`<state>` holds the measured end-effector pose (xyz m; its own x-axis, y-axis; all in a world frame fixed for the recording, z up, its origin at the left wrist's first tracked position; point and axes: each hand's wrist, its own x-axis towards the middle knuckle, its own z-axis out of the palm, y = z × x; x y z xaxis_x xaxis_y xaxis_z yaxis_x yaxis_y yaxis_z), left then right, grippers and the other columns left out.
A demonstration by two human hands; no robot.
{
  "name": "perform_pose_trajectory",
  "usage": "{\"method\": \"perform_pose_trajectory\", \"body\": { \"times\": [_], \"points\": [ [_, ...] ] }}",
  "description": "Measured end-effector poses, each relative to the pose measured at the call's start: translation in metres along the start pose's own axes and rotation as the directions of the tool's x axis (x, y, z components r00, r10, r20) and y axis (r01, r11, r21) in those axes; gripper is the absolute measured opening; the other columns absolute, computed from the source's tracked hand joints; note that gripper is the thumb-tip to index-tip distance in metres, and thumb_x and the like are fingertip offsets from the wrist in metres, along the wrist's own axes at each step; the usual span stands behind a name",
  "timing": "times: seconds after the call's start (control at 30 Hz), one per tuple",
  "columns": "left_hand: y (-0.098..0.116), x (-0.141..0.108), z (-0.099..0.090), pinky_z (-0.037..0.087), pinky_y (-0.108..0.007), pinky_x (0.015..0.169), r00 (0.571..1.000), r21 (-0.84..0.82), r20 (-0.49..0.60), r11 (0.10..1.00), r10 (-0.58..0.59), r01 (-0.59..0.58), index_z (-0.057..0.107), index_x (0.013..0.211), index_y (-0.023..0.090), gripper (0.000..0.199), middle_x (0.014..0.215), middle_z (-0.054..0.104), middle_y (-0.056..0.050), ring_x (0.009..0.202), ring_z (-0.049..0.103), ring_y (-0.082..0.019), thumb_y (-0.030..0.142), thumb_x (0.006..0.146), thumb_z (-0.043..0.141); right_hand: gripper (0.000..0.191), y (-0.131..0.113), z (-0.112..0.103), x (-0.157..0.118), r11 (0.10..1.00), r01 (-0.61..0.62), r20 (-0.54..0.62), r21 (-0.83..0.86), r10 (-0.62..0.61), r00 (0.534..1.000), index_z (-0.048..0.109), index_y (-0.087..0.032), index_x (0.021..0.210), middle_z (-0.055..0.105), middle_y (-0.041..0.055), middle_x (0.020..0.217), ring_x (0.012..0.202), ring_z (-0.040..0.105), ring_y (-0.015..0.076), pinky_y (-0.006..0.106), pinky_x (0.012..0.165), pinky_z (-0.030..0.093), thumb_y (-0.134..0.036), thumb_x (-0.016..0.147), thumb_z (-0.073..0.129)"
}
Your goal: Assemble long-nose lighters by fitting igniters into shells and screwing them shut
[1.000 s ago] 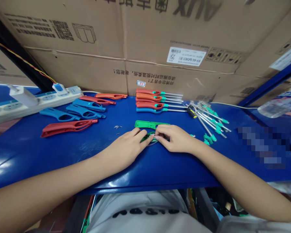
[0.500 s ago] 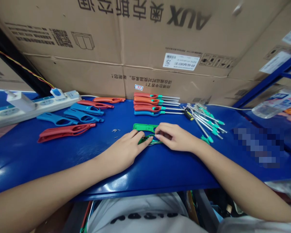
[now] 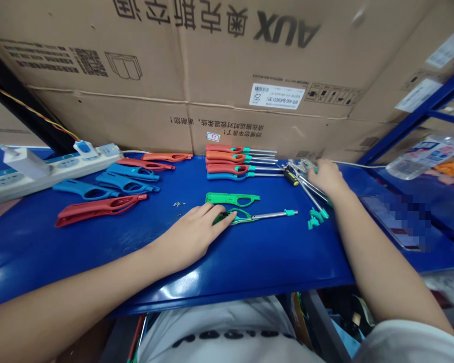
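Observation:
My left hand (image 3: 196,229) is closed on the handle end of a green lighter half-shell (image 3: 243,216), holding it down on the table. A metal lighter tube (image 3: 269,216) with a teal piece near its tip extends right from that shell. Just behind it lies a second green half-shell (image 3: 231,198), untouched. My right hand (image 3: 328,179) is at the pile of metal tubes (image 3: 312,195) on the right, its fingers bent among small clear parts (image 3: 304,166). Its fingertips are partly hidden, so what they pinch cannot be made out. Small teal plastic pieces (image 3: 315,219) lie by the tubes.
Red, orange and blue lighters (image 3: 227,169) are stacked at the back, near a screwdriver (image 3: 291,177). Blue shells (image 3: 85,189) and red shells (image 3: 98,207) lie left, before a power strip (image 3: 66,164). Small screws (image 3: 179,204) sit near my left hand. A cardboard box (image 3: 144,116) stands behind.
My right hand has left the green shell and moved right and back to the tube pile. The tube and rear half-shell are now uncovered. My left hand stays on the shell.

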<state>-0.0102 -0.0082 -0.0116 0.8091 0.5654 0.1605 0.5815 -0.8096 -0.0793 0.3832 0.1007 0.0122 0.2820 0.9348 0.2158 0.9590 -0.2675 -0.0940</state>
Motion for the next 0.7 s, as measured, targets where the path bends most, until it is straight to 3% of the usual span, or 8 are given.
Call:
{"method": "perform_pose_trajectory", "body": {
  "times": [0.47, 0.7],
  "points": [
    [0.000, 0.001, -0.002, 0.049, -0.043, 0.093, 1.000, -0.016, -0.005, 1.000, 0.000, 0.000, 0.042, 0.151, 0.018, 0.065, 0.132, 0.055, -0.015, 0.116, 0.053, -0.030, -0.001, 0.089, 0.044, 0.042, 0.008, 0.017, 0.008, 0.999, -0.011, 0.120, -0.038, 0.015, 0.993, 0.064, -0.012, 0.124, 0.054, 0.0250, 0.140, 0.127, 0.050, 0.0440, 0.058, 0.097, 0.043, -0.038, 0.098, 0.043],
    [-0.002, 0.000, 0.001, 0.048, -0.042, 0.092, 1.000, -0.023, -0.027, 1.000, 0.006, -0.006, 0.042, 0.151, 0.020, 0.065, 0.132, 0.055, -0.014, 0.116, 0.053, -0.029, 0.000, 0.089, 0.042, 0.044, 0.014, 0.029, 0.018, 1.000, -0.015, 0.094, -0.020, 0.017, 0.995, 0.067, -0.017, 0.125, 0.058, 0.0201, 0.138, 0.123, 0.054, 0.0385, 0.052, 0.094, 0.047, -0.038, 0.095, 0.043]
  ]
}}
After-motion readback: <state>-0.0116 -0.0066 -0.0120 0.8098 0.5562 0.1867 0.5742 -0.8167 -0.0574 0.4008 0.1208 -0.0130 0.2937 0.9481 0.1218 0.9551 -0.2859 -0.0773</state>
